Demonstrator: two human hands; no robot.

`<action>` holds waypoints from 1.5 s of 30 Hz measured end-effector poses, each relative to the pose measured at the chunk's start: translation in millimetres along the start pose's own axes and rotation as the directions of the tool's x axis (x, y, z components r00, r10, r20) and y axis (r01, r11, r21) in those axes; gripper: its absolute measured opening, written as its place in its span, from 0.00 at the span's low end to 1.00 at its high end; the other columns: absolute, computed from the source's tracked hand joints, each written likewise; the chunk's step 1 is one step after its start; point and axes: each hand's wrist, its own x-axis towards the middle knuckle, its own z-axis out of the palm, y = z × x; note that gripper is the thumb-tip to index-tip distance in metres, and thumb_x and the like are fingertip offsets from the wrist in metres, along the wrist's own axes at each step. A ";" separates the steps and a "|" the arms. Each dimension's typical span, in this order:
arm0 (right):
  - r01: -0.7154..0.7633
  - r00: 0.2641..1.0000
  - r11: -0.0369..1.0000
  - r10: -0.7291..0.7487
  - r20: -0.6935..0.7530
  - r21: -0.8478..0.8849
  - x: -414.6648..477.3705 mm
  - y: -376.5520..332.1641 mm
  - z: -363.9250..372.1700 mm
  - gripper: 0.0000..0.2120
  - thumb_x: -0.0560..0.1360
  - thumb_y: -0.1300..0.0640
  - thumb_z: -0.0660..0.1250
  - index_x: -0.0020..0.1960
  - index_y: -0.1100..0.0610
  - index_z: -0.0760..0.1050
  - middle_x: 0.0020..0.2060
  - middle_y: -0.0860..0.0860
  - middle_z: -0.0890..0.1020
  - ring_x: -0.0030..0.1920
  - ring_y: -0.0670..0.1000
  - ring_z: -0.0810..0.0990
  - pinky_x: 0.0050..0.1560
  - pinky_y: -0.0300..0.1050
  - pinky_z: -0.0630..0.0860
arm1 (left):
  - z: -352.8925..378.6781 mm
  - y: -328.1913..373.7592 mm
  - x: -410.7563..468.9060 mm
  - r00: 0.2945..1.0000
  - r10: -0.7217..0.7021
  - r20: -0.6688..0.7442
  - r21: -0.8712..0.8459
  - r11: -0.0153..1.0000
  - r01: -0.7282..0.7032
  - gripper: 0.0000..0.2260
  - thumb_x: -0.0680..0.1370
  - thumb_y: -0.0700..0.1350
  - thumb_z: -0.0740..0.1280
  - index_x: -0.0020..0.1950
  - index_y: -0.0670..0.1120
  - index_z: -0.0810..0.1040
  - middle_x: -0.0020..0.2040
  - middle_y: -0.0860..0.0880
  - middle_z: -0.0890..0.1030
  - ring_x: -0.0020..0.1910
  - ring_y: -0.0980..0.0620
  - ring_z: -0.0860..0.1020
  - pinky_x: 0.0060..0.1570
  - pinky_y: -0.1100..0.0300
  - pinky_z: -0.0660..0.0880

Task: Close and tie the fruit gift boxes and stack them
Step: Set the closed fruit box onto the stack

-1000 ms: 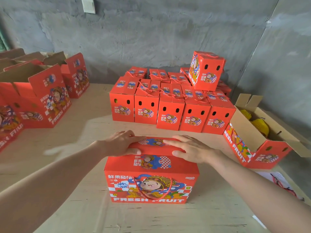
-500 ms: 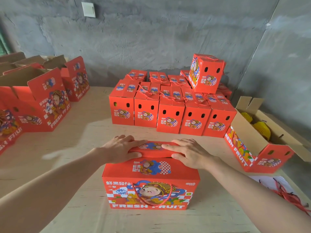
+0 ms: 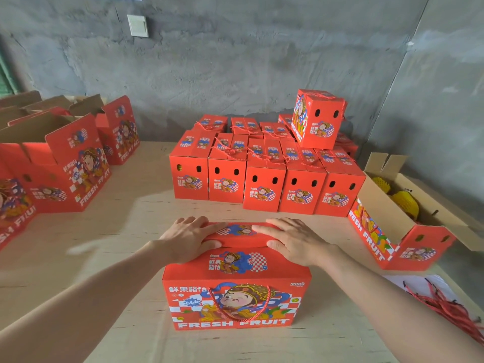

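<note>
We face a rough grey concrete wall (image 3: 235,61) at the back, a white switch plate (image 3: 138,25) high on it, meeting a second grey wall (image 3: 445,100) in a corner on the right. Below us spreads a pale plywood tabletop (image 3: 117,231) with a brighter patch of light (image 3: 154,205) near its middle; a green strip (image 3: 6,79) at the far left we cannot identify.

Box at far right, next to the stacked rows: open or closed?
Open. The box has its brown flaps spread up and outward, and yellow-wrapped fruit shows inside.
</note>
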 end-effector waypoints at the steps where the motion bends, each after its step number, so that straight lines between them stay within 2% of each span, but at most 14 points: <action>1: -0.014 1.000 1.000 0.014 0.013 -0.024 1.9 -4.3 -0.9 0.23 0.82 0.42 0.47 0.75 0.34 0.45 0.77 0.51 0.55 0.75 0.53 0.54 0.74 0.54 0.49 | -0.8 0.0 0.0 1.000 -0.005 0.006 -0.004 1.000 0.005 0.45 0.60 0.76 0.25 0.75 0.66 0.48 0.67 0.52 0.67 0.64 0.49 0.69 0.65 0.53 0.64; 4: -0.094 0.995 0.995 0.095 0.027 -0.044 16.2 -29.3 0.9 0.26 0.78 0.34 0.46 0.75 0.34 0.45 0.74 0.59 0.59 0.73 0.60 0.58 0.73 0.58 0.50 | -0.5 0.4 -1.3 1.000 -0.012 0.008 -0.005 1.000 0.012 0.46 0.60 0.77 0.25 0.75 0.66 0.48 0.67 0.52 0.68 0.63 0.49 0.69 0.64 0.52 0.65; 8: -0.087 0.995 0.995 0.089 -0.037 0.040 26.9 -44.5 6.3 0.22 0.80 0.37 0.45 0.73 0.31 0.47 0.75 0.58 0.59 0.74 0.58 0.57 0.73 0.55 0.51 | -2.6 -0.2 0.7 0.997 -0.037 0.063 -0.005 0.999 0.037 0.46 0.59 0.78 0.27 0.75 0.66 0.50 0.67 0.53 0.68 0.64 0.49 0.69 0.64 0.53 0.64; 10: -0.076 0.996 0.996 0.078 -0.050 0.051 24.2 -41.3 8.5 0.22 0.81 0.38 0.46 0.73 0.31 0.48 0.75 0.58 0.60 0.74 0.57 0.58 0.73 0.55 0.53 | -6.3 -8.0 1.4 0.992 -0.022 0.128 -0.095 0.995 0.034 0.40 0.66 0.78 0.37 0.75 0.64 0.53 0.68 0.54 0.68 0.66 0.49 0.68 0.65 0.53 0.64; 12: -0.076 0.995 0.996 0.078 -0.057 0.043 24.2 -38.8 10.4 0.22 0.80 0.38 0.46 0.73 0.31 0.48 0.74 0.58 0.61 0.73 0.57 0.59 0.73 0.55 0.55 | -6.2 -22.8 -4.3 0.985 -0.014 0.174 -0.226 0.973 0.054 0.32 0.74 0.71 0.51 0.75 0.62 0.55 0.72 0.53 0.65 0.70 0.50 0.64 0.68 0.54 0.61; 15: -0.071 0.996 0.997 0.073 -0.045 0.036 26.9 -39.2 9.3 0.22 0.80 0.37 0.45 0.73 0.31 0.48 0.74 0.58 0.62 0.73 0.57 0.59 0.72 0.55 0.56 | -0.5 -38.6 -18.7 0.977 -0.086 0.196 -0.293 0.946 0.142 0.28 0.76 0.64 0.55 0.76 0.62 0.54 0.74 0.51 0.60 0.72 0.50 0.59 0.69 0.54 0.59; 22: -0.072 0.997 0.997 0.073 -0.018 0.037 25.8 -39.5 6.0 0.22 0.80 0.38 0.46 0.73 0.31 0.49 0.73 0.56 0.63 0.72 0.57 0.61 0.70 0.54 0.58 | 0.8 -22.7 -24.4 0.988 -0.123 0.090 -0.287 0.947 0.144 0.24 0.81 0.56 0.56 0.76 0.58 0.56 0.71 0.49 0.63 0.70 0.51 0.61 0.68 0.58 0.58; 28: -0.046 0.997 0.999 0.046 0.066 -0.014 22.7 -40.8 0.3 0.22 0.82 0.42 0.45 0.74 0.33 0.42 0.76 0.58 0.54 0.76 0.59 0.52 0.74 0.59 0.48 | -18.4 -22.8 -21.1 0.938 -0.084 0.337 -0.233 0.958 0.170 0.27 0.81 0.58 0.52 0.77 0.59 0.44 0.77 0.52 0.51 0.75 0.50 0.51 0.73 0.51 0.56; 33: -0.031 0.998 1.000 0.031 0.053 -0.003 21.7 -39.9 0.4 0.23 0.82 0.43 0.45 0.74 0.32 0.42 0.76 0.57 0.55 0.75 0.59 0.53 0.74 0.59 0.47 | -17.3 -21.1 -24.2 0.939 -0.111 0.326 -0.111 0.982 0.154 0.26 0.81 0.60 0.47 0.76 0.61 0.40 0.78 0.53 0.47 0.77 0.50 0.48 0.74 0.49 0.50; 39: 0.019 0.999 0.999 -0.017 0.041 -0.036 26.9 -30.7 -1.8 0.22 0.81 0.40 0.46 0.74 0.31 0.44 0.73 0.56 0.61 0.74 0.58 0.56 0.72 0.55 0.51 | -12.7 -23.9 -19.5 0.945 -0.144 0.292 -0.361 0.899 0.249 0.22 0.83 0.54 0.46 0.77 0.58 0.45 0.78 0.50 0.47 0.77 0.49 0.44 0.74 0.50 0.46; 41: 0.030 0.999 0.999 -0.030 0.023 -0.035 28.4 -28.9 -0.9 0.22 0.81 0.39 0.46 0.74 0.31 0.45 0.73 0.56 0.61 0.74 0.58 0.56 0.72 0.54 0.52 | -7.8 -21.3 -21.2 0.955 -0.188 0.230 -0.495 0.822 0.281 0.26 0.82 0.54 0.51 0.77 0.56 0.43 0.78 0.49 0.46 0.77 0.48 0.46 0.74 0.49 0.48; 42: 0.027 1.000 0.999 -0.026 0.008 -0.024 28.3 -28.8 1.0 0.22 0.81 0.39 0.46 0.73 0.30 0.45 0.73 0.55 0.61 0.74 0.57 0.56 0.72 0.54 0.52 | -3.4 -18.4 -23.2 0.950 -0.250 0.187 -0.611 0.728 0.312 0.29 0.82 0.53 0.54 0.78 0.53 0.43 0.78 0.49 0.48 0.76 0.47 0.50 0.73 0.49 0.52; 44: 0.010 1.000 1.000 -0.011 -0.015 -0.006 27.7 -28.5 5.5 0.22 0.81 0.39 0.46 0.72 0.29 0.44 0.74 0.54 0.60 0.74 0.56 0.56 0.72 0.55 0.53 | 9.5 -8.8 -29.1 0.866 -0.484 0.122 -0.839 0.416 0.350 0.32 0.79 0.52 0.63 0.77 0.45 0.51 0.76 0.46 0.58 0.70 0.48 0.65 0.65 0.52 0.68; 45: 0.006 1.000 1.000 -0.006 -0.017 -0.002 27.0 -28.7 7.0 0.22 0.81 0.39 0.46 0.72 0.28 0.44 0.74 0.54 0.60 0.74 0.56 0.56 0.71 0.55 0.53 | 14.8 -3.2 -32.5 0.795 -0.597 0.108 -0.902 0.277 0.331 0.29 0.77 0.52 0.67 0.72 0.44 0.58 0.72 0.45 0.65 0.61 0.50 0.73 0.53 0.57 0.75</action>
